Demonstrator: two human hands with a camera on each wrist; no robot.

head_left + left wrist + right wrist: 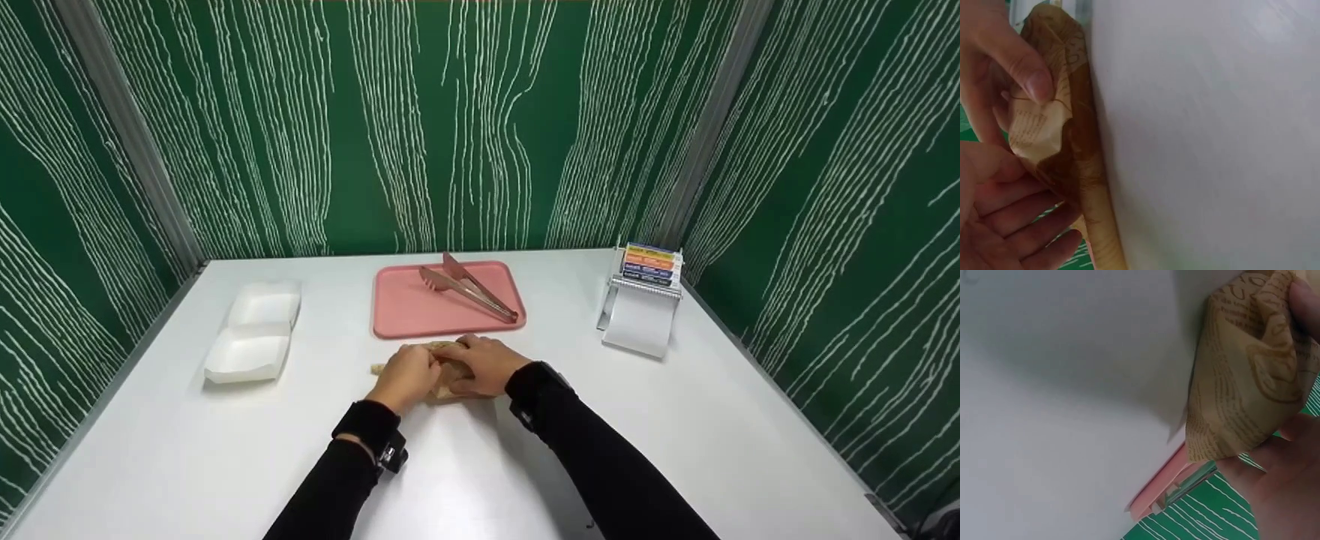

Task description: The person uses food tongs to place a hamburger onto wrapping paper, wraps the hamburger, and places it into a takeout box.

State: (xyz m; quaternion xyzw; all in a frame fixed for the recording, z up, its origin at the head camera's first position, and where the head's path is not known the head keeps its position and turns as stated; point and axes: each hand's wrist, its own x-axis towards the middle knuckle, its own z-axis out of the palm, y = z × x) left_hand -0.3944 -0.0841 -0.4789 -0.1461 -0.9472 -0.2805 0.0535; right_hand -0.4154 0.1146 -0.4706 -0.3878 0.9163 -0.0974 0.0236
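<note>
Brown printed wrapping paper [1235,388] lies folded round a long, pale tan food roll [1100,225], whose bare end sticks out past the paper on the left. In the head view my left hand [407,379] is at the left part of this bundle, thumb and forefinger pinching the paper's edge. My right hand [486,365] grips the paper at the right part, its thumb pressing on the fold in the left wrist view. The bundle rests on the white table. Both hands hide much of it in the head view.
Behind the hands lies a pink tray [397,304] with metal tongs [476,292] on it. An open white food box [251,352] stands at the left. At the back right is a metal dispenser [641,315] with a white sheet hanging and several coloured labelled boxes [649,264].
</note>
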